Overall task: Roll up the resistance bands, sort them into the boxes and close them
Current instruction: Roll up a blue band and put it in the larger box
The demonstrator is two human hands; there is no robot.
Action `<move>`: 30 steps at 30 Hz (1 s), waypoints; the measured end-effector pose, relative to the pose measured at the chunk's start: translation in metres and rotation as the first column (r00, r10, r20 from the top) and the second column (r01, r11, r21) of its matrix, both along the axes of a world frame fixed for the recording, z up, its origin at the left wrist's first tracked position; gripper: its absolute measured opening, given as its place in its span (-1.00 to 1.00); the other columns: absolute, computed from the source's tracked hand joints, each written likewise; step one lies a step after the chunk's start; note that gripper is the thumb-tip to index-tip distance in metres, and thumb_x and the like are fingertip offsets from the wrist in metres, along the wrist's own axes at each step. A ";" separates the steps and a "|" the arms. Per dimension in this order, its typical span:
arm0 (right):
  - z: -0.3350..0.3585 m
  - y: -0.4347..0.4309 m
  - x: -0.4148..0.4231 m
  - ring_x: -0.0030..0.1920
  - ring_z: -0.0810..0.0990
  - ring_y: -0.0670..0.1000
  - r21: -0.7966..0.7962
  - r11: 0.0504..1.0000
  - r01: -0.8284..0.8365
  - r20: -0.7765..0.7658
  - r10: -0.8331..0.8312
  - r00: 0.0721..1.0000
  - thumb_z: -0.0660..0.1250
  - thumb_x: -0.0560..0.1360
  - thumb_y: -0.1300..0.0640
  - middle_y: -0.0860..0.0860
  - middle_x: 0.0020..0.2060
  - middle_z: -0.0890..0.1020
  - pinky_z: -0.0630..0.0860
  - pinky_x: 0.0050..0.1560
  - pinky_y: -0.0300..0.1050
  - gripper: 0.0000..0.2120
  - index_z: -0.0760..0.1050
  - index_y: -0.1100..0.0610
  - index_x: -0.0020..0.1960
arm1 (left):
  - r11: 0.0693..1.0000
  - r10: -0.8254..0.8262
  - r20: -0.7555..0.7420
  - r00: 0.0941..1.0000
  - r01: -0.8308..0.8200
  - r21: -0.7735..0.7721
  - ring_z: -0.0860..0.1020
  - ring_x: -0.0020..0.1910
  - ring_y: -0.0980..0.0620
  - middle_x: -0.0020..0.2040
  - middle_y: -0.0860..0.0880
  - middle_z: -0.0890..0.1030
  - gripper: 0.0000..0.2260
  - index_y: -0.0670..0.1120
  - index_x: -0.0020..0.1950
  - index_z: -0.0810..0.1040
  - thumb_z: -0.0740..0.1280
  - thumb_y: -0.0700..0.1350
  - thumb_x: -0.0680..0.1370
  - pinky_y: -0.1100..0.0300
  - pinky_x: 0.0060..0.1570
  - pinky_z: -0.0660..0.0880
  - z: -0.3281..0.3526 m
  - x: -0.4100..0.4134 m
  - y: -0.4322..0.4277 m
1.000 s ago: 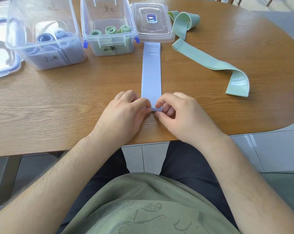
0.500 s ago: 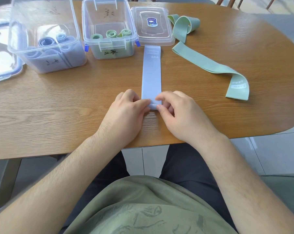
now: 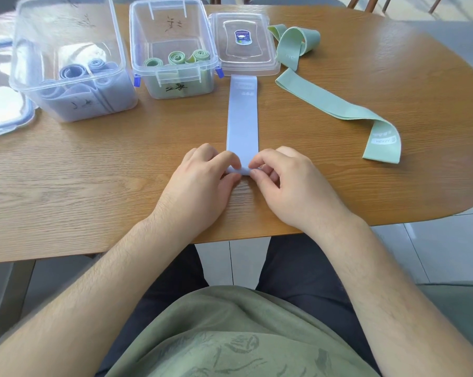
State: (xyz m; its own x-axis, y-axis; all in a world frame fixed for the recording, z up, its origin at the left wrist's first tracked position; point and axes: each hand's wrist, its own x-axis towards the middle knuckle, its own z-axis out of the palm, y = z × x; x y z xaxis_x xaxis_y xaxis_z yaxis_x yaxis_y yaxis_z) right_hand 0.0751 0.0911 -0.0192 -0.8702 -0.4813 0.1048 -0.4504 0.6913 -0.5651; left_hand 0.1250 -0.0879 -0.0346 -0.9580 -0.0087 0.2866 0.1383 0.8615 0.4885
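While rolled bands are sitting in the open blue box (image 3: pixel 39 44) and green box (image 3: pixel 172 31), the left hand (image 3: pixel 202 183) and right hand (image 3: pixel 289 186) are pinching the near end of the blue band (image 3: pixel 242 118) on the surface (image 3: pixel 93 172), fingers (image 3: pixel 227 159) curling its first turn; the green band (image 3: pixel 333 104) is lying unrolled.

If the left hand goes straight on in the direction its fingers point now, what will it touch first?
Probably the right hand, whose fingertips sit just across the rolled end of the blue band that the left hand now pinches. The gap between them is hard to judge.
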 end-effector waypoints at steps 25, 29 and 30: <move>-0.001 -0.006 -0.010 -0.11 0.45 -0.08 0.046 0.999 -0.005 -0.066 0.008 0.998 0.30 0.61 0.06 -0.09 -0.07 0.48 0.51 -0.13 -0.06 -0.85 0.46 -0.02 0.17 | 0.998 -0.007 -0.119 0.993 0.000 -0.056 0.52 -0.12 -0.21 -0.08 -0.12 0.50 -0.78 -0.12 0.12 0.65 0.28 -0.05 0.62 -0.14 -0.01 0.53 -0.011 -0.017 -0.004; 0.000 -0.006 -0.014 -0.10 0.46 -0.09 0.027 1.000 0.009 -0.062 -0.007 0.998 0.29 0.62 0.05 -0.09 -0.06 0.49 0.54 -0.10 -0.03 -0.86 0.52 -0.01 0.17 | 0.998 -0.011 -0.124 0.992 0.003 -0.060 0.51 -0.12 -0.19 -0.07 -0.11 0.50 -0.76 -0.11 0.19 0.63 0.29 -0.04 0.63 -0.14 -0.03 0.54 -0.011 -0.020 -0.005; 0.000 -0.007 -0.016 -0.10 0.46 -0.10 0.027 1.000 0.011 -0.062 -0.009 0.998 0.29 0.63 0.05 -0.09 -0.06 0.50 0.55 -0.09 -0.04 -0.86 0.53 -0.01 0.17 | 0.999 -0.009 -0.109 0.994 0.003 -0.053 0.51 -0.08 -0.19 -0.06 -0.10 0.49 -0.73 -0.10 0.26 0.60 0.29 -0.03 0.63 -0.14 0.00 0.54 -0.010 -0.020 -0.004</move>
